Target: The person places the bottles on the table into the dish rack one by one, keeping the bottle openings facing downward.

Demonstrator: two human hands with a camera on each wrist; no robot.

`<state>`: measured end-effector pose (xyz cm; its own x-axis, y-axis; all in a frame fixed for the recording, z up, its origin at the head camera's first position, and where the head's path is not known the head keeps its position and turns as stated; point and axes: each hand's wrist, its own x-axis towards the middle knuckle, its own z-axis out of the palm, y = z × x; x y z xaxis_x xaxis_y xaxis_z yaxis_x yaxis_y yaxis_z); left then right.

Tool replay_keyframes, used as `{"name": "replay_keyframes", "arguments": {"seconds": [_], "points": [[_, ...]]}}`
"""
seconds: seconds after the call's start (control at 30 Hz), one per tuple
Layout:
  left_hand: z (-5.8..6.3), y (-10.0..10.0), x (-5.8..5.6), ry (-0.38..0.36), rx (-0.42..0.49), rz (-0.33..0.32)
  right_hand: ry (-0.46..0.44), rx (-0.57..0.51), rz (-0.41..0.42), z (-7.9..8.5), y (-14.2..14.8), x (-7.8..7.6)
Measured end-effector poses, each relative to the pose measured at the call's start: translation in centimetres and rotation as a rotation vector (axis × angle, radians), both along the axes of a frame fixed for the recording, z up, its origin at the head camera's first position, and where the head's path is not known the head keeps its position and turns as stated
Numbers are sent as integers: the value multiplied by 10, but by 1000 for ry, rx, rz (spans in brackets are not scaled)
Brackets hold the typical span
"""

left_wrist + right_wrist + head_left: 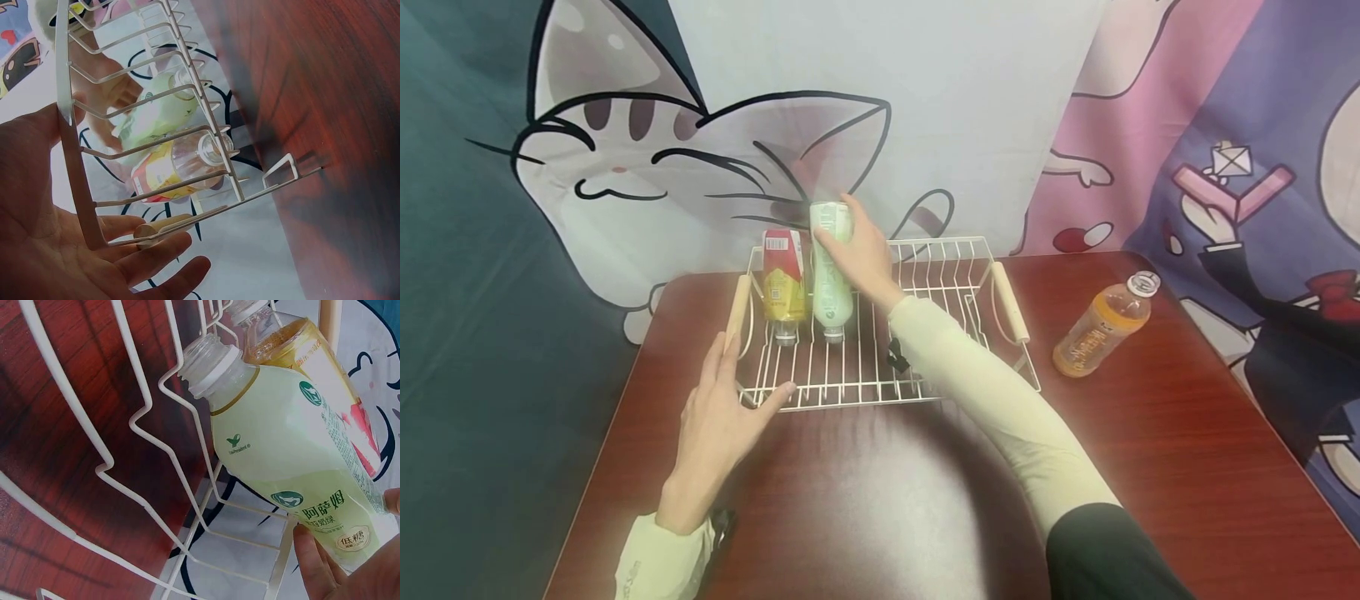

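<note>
A white wire rack (868, 396) with wooden handles stands on the table. My right hand (865, 254) grips the base end of a pale green milk tea bottle (832, 287), which leans neck-down in the rack. In the right wrist view this bottle (281, 444) shows its clear cap end close to the wires. Beside it on the left, a red and yellow drink bottle (783, 279) leans the same way. My left hand (718, 417) rests on the rack's front left corner, fingers extended along the side and thumb spread over the front rim.
An orange drink bottle (1105, 325) with a white cap stands to the right of the rack on the dark red table (1180, 450). A cartoon-printed cloth (970, 108) hangs behind the table. A wooden handle (1010, 302) marks the rack's right end.
</note>
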<state>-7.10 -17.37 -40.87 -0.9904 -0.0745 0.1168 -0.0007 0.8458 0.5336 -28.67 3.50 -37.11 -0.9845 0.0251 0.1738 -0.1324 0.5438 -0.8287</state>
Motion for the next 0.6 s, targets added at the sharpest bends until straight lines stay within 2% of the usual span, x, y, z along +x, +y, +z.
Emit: {"name": "replay_keyframes", "arguments": {"seconds": [0.33, 0.6], "points": [[-2, 0, 0, 13, 1, 6, -16, 48, 5, -11, 5, -12], [-5, -1, 0, 31, 6, 5, -37, 35, 95, -12, 5, -16]]}}
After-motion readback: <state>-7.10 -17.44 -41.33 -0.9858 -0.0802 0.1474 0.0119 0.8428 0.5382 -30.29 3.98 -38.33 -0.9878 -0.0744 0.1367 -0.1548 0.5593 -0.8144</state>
